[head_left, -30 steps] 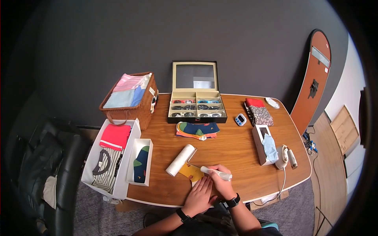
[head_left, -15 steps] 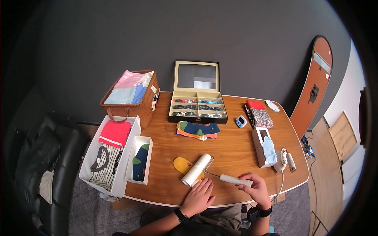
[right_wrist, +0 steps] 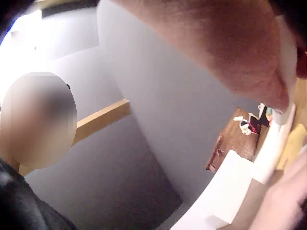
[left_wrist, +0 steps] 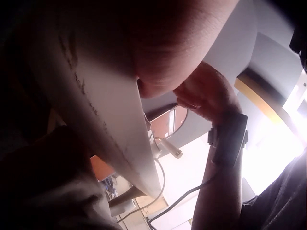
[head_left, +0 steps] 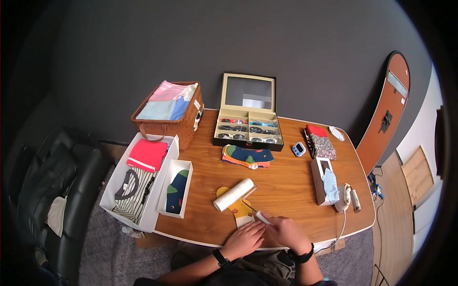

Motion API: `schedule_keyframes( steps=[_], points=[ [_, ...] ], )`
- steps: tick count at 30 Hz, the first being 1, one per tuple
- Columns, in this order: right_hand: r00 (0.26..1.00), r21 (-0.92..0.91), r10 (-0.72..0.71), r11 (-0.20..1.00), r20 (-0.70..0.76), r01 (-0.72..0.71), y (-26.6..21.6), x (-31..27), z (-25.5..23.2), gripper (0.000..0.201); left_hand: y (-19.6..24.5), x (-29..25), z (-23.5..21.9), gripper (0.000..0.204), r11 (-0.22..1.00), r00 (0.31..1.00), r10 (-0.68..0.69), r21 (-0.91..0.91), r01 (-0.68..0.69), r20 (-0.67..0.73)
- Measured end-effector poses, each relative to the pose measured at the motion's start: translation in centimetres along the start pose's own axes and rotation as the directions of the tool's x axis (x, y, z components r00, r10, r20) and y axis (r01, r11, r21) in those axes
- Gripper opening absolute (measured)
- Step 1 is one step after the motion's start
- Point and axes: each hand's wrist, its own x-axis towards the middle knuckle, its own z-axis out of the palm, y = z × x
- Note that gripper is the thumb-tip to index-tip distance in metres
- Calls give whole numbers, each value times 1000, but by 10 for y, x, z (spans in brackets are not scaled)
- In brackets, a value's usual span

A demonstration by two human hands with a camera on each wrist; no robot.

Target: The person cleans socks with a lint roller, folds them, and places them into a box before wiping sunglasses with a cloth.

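A yellow sock with a pale cuff lies flat near the table's front edge. My left hand rests on its cuff end, fingers fairly straight. In my right hand I grip the handle of a white lint roller, whose roll lies across the sock and hides part of it. Both hands are close together in the head view. The left wrist view is mostly filled by my left hand, with the table's edge beside it. Part of the white handle shows by my right hand.
Left stand a wicker basket of folded cloths, a white box of clothes and a narrow box with a dark sock. Behind are folded socks and a glasses case. A tissue box and corded device stand right.
My right hand and the lint roller first went right, then came back left beside my left hand. The roll has moved up and left along the sock. My left hand stays on the cuff.
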Motion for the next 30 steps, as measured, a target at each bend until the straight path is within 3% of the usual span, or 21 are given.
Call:
schedule_keyframes(
  steps=[5, 7, 11, 15, 18, 20, 23, 26, 30],
  points=[
    [985, -81, 112, 991, 132, -102, -14, 4, -21, 48, 0, 1, -2, 37, 1000, 1000, 15, -24, -15, -22],
    [997, 26, 10, 1000, 79, -13, -6, 25, 0, 48, 0, 0, -3, 37, 1000, 1000, -5, -14, 5, 7],
    [996, 55, -84, 995, -41, 86, 9, 31, 30, 46, -1, 0, 0, 37, 1000, 1000, -11, 21, 10, 15],
    [1000, 49, -7, 999, 29, 5, 22, 5, 23, 47, 2, 2, -3, 36, 1000, 1000, -10, -15, 10, 4],
    [999, -69, -1, 998, 44, 4, 23, 1, 28, 49, 0, 3, -2, 34, 1000, 1000, -2, -26, 2, -3],
    [997, -56, -47, 998, -57, 44, 16, 9, 38, 53, -3, 0, 2, 32, 1000, 1000, -4, -25, 4, -8],
    [988, -68, -133, 989, -79, 128, 12, 13, 49, 48, -6, -1, 6, 31, 1000, 1000, -12, -17, 12, -14],
    [992, -83, -115, 990, -43, 111, 8, 0, 31, 47, 0, 1, 1, 31, 999, 999, -40, -8, 40, 23],
    [998, -123, -53, 991, 39, 57, -2, -18, -1, 47, 5, 7, -8, 29, 998, 998, 27, -60, -30, -64]
  ],
)
